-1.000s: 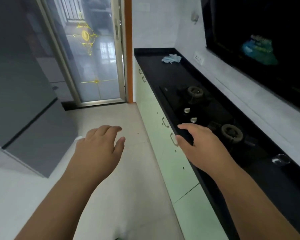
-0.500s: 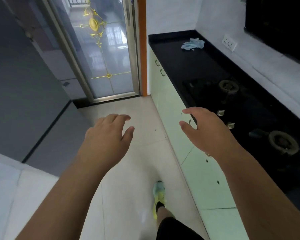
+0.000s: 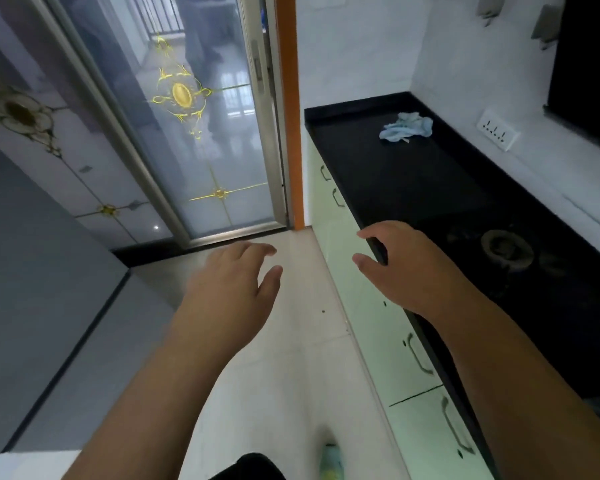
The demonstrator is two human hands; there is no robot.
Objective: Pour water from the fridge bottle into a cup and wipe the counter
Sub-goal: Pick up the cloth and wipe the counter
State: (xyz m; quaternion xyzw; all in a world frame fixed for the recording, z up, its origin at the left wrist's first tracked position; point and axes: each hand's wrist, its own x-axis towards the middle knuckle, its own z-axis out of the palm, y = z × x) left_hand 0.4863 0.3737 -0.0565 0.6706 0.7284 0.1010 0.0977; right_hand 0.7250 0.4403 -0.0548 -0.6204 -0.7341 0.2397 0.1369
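Both hands free, walking along the counter toward the fridge side.

The left hand [image 3: 229, 289] and right hand [image 3: 409, 268] hang forward with loose, empty grips, fingers relaxed, holding nothing. The blue cloth [image 3: 406, 127] lies crumpled at the far end of the black counter [image 3: 413, 181], past the stove burner [image 3: 506, 249]. No bottle or cup shows. The grey fridge [image 3: 25, 271] stands left; likely best to turn there first and reach its door with the left hand.

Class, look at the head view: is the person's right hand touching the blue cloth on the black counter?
Apart. The head view shows the right hand over the counter's near edge, while the blue cloth lies far back, bare black counter between them.
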